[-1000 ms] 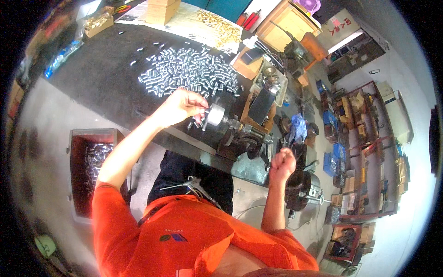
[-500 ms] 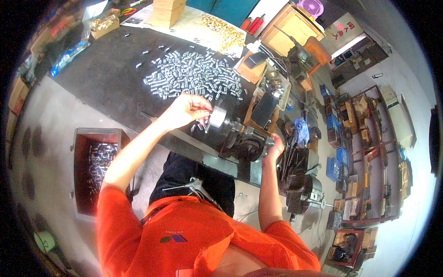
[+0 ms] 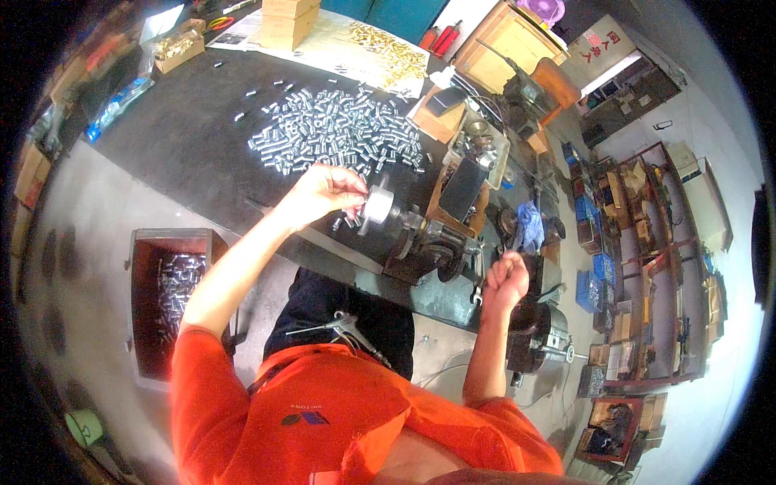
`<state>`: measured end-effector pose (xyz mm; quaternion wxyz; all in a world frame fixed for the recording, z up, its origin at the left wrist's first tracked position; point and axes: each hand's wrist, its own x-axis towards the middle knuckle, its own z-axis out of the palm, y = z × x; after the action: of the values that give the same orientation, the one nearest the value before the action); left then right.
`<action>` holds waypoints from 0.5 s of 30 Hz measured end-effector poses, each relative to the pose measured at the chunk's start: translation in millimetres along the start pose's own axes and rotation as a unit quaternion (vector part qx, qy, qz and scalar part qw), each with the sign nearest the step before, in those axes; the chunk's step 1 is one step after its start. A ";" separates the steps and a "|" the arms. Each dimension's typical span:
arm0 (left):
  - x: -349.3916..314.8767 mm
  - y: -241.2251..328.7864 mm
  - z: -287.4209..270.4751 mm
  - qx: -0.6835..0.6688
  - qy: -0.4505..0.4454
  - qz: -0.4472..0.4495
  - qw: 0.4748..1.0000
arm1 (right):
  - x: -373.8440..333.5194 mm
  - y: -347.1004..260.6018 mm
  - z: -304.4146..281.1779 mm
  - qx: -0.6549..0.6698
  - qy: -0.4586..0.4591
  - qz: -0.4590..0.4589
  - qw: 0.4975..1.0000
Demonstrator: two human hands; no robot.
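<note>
My left hand is closed in a pinch at the silver round head of a small bench machine. What its fingertips hold is mostly hidden; a few small metal sleeves lie just under them. Off the machine's right end, my right hand is curled into a fist, apart from the machine body. Whether anything sits inside that fist cannot be seen. A wide pile of short shiny metal sleeves covers the dark bench beyond my left hand.
A reddish bin of metal sleeves stands at lower left. Brass-coloured pieces lie on paper beside stacked boxes. A dark flat tray and a blue cloth are beyond the machine. An air gun hangs at my waist.
My right hand has come away from the machine's right end, moving right and slightly nearer, and is now a fist. My left hand stays at the round head.
</note>
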<state>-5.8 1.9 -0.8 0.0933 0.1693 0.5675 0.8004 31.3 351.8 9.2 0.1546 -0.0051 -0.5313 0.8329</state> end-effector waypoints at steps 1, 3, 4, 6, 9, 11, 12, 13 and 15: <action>0.1 0.0 0.6 -0.004 0.001 0.000 1.000 | 11.1 1.4 -0.1 0.013 0.004 -0.009 1.000; 0.3 -0.4 1.8 -0.002 0.005 -0.002 1.000 | 28.0 3.7 4.4 0.019 0.000 -0.035 0.999; 0.4 -0.7 2.5 -0.002 0.007 -0.003 1.000 | 34.7 4.5 7.0 0.013 -0.006 -0.052 0.999; 1.2 -2.0 4.7 -0.007 0.018 0.000 1.000 | 43.7 9.6 9.2 0.007 -0.039 -0.076 0.996; 1.2 -5.8 1.2 0.018 0.019 -0.003 1.000 | 46.7 20.4 15.3 -0.023 0.005 -0.103 0.994; 1.3 -7.5 -0.4 0.033 0.019 -0.006 0.999 | 43.9 19.1 14.3 0.010 -0.006 -0.098 0.995; 1.3 -8.2 -0.4 0.033 0.021 -0.006 0.999 | 41.7 16.5 13.6 0.019 -0.020 -0.097 0.995; 1.5 -8.2 -0.1 0.033 0.023 -0.006 0.999 | 38.9 13.6 13.2 0.028 -0.033 -0.095 0.995; 1.2 -5.0 1.2 0.036 0.019 -0.014 0.999 | 28.7 8.1 10.8 0.024 -0.031 -0.091 0.995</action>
<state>-6.7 5.1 -5.0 0.0872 0.1497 0.6001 0.7810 0.1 346.6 11.2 0.2131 0.0722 -0.5143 0.8276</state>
